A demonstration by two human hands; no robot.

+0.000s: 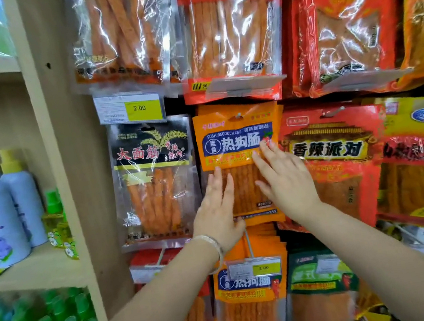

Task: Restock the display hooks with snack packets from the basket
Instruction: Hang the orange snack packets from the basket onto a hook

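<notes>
A stack of orange snack packets (238,140) with a blue label hangs on a display hook (239,115) in the middle of the rack. My left hand (219,208) lies flat on the lower left of the front packet, fingers straight. Flat against its right side, fingertips up by the label, is my right hand (285,177). More orange packets of the same kind (251,300) hang on the hook below. The basket is out of view.
A black packet (154,180) hangs to the left and a red one (335,164) to the right. Larger packets (227,34) fill the row above. Yellow price tags (139,108) stick out from the hooks. Bottles (1,213) stand on wooden shelves at the left.
</notes>
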